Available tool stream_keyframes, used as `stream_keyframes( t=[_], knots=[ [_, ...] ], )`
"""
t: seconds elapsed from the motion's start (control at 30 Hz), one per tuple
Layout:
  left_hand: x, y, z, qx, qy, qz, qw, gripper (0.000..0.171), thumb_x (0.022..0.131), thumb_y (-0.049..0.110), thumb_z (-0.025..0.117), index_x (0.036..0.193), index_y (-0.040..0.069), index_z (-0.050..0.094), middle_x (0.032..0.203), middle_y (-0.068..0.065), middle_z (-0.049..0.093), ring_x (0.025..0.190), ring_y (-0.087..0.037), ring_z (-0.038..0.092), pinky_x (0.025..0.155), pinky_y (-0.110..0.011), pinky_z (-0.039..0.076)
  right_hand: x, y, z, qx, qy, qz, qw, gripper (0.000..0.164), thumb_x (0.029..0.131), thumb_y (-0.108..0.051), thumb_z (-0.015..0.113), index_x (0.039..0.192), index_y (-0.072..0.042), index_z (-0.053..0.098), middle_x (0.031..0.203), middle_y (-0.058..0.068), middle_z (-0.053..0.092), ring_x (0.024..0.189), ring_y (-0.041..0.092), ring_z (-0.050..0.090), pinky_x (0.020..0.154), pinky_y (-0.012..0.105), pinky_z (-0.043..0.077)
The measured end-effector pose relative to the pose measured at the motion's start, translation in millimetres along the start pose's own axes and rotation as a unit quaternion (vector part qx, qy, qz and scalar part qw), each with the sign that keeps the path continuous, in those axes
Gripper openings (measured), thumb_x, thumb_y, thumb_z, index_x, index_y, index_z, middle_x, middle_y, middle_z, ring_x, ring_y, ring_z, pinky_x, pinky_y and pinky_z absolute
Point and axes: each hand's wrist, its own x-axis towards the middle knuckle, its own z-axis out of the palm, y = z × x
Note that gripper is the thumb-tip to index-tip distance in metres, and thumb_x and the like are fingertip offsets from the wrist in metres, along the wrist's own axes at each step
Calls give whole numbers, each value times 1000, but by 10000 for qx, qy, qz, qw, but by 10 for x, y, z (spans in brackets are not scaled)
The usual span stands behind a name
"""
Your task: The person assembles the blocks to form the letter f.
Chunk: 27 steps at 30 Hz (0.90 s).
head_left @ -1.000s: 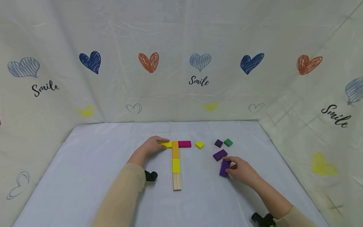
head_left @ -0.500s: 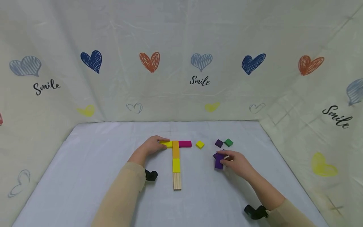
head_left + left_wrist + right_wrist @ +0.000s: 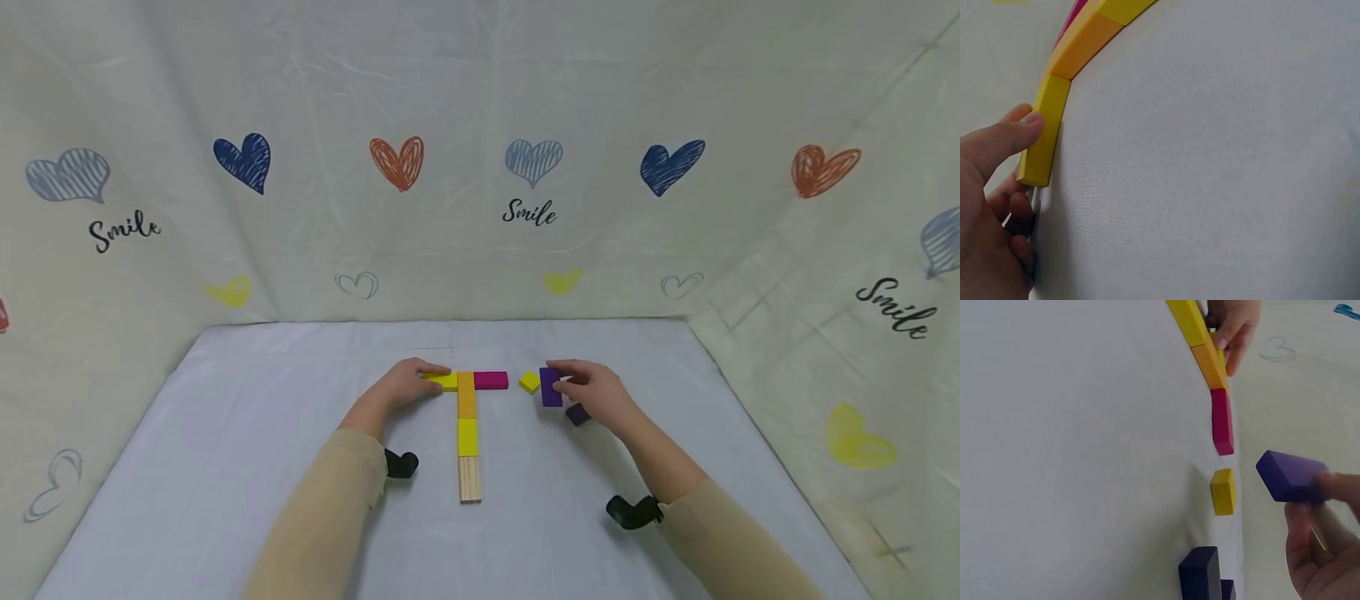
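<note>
My left hand (image 3: 403, 385) pinches the outer end of a yellow block (image 3: 1047, 137) between thumb and fingers; the block lies against the top of an orange block (image 3: 466, 395). On the orange block's other side a magenta block (image 3: 491, 381) touches it. Below the orange one, a yellow block (image 3: 467, 437) and a plain wood block (image 3: 470, 479) continue the line end to end. My right hand (image 3: 596, 392) holds a purple block (image 3: 1288, 476) by one end, raised off the table in the right wrist view. Near it lies a small yellow block (image 3: 529, 382).
Another purple block (image 3: 577, 414) lies under my right hand, with a dark purple piece (image 3: 1228, 589) behind it in the right wrist view. The white table (image 3: 300, 467) meets a cloth backdrop (image 3: 450, 250) printed with hearts.
My right hand has lifted the purple block and carried it up and left, past the other purple block. The hand now covers the green block. The left hand stays put.
</note>
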Motion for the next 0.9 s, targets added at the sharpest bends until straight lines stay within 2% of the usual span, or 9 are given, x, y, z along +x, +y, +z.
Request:
stream_keyframes(
  t=[0.17,0.33,0.47,0.63,0.9],
  knots=[
    [0,9,3,-2,12,-12,10000,34,92,25,71,124,37,70,145,-6,50,135,-33,39,113,-57,31,187,-111,49,168,-13,-180,9997,42,97,-25,65,138,-21,60,131,10,62,101,27,63,82,40,50],
    [28,0,6,15,27,-32,10000,34,92,26,71,124,37,70,144,-6,51,134,-32,40,112,-56,32,408,-242,147,395,-23,-351,9986,42,97,-22,65,138,-19,60,133,9,60,104,30,63,89,46,51],
    [17,-5,7,10,30,7,10000,34,92,26,71,124,36,70,144,-6,52,133,-32,41,112,-56,32,609,-343,289,496,-113,-339,9981,41,98,-20,64,138,-19,60,133,9,59,108,29,62,94,45,53],
    [-10,10,4,-5,30,-3,10000,33,92,25,70,124,35,70,143,-6,52,134,-33,41,112,-57,31,841,-478,477,533,-142,-297,9980,40,98,-18,63,137,-20,61,134,8,59,110,27,61,93,38,54],
    [11,6,-7,40,-32,-12,10000,32,93,28,70,123,37,70,142,-5,54,136,-32,40,113,-57,31,1121,-600,719,539,-245,-226,9980,39,97,-16,64,136,-20,62,131,8,60,105,25,63,90,35,55]
  ],
)
